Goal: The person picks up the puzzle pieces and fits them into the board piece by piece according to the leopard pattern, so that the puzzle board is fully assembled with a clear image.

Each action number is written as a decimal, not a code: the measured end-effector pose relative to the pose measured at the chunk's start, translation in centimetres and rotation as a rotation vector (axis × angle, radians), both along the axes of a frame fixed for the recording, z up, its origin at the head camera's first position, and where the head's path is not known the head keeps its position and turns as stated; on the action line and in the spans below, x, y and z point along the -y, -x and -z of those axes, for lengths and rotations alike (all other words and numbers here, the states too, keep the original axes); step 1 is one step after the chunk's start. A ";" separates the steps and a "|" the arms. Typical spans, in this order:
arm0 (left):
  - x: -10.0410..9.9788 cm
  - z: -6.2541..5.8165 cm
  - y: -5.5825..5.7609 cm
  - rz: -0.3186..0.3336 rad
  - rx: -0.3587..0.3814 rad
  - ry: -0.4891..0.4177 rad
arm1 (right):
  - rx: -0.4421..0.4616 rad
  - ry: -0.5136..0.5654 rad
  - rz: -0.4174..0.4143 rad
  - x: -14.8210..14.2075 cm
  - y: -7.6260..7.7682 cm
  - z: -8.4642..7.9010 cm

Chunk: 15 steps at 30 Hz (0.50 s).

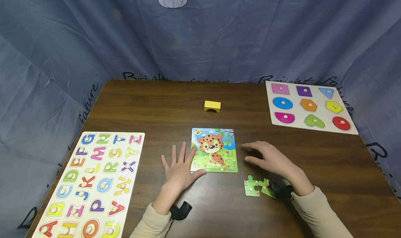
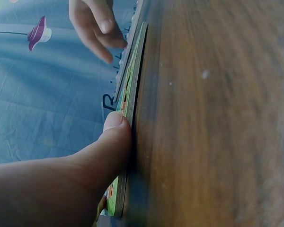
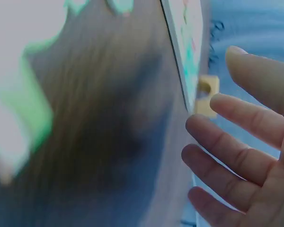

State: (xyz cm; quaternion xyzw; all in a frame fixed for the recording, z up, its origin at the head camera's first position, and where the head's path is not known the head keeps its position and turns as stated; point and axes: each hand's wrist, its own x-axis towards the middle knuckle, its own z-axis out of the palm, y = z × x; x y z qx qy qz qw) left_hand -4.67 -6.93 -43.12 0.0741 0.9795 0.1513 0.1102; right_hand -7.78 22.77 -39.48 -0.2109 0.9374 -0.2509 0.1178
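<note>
A square leopard jigsaw puzzle (image 1: pixel 214 150) lies flat at the middle of the table. My left hand (image 1: pixel 179 171) is spread beside it, its thumb and index finger over the puzzle's left part; in the left wrist view the thumb (image 2: pixel 114 137) rests against the edge. To the right of the puzzle my right hand (image 1: pixel 270 157) hovers with relaxed fingers and holds nothing. Below that hand lie a green jigsaw piece (image 1: pixel 250 188) and a second piece (image 1: pixel 265 186), partly hidden by the black wrist camera. Blurred green pieces appear close up in the right wrist view.
A yellow arch block (image 1: pixel 212 106) stands behind the puzzle. At the left is an alphabet peg board (image 1: pixel 138 151) with coloured letters; at the back right lies a shape peg board (image 1: pixel 297 113). Blue curtain (image 1: pixel 200 39) surrounds the brown table (image 1: pixel 156 105).
</note>
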 end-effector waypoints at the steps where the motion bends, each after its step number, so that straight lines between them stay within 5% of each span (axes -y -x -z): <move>1: 0.0 0.0 0.0 0.000 0.001 0.000 | -0.013 -0.002 0.015 -0.5 -0.3 -0.2; 7: -0.1 0.0 0.1 0.006 0.006 -0.005 | -0.062 -0.031 0.018 -2.5 -3.1 -0.7; 15: 0.0 -0.2 0.1 0.003 0.008 0.013 | 0.010 -0.050 -0.043 -2.0 -6.3 0.6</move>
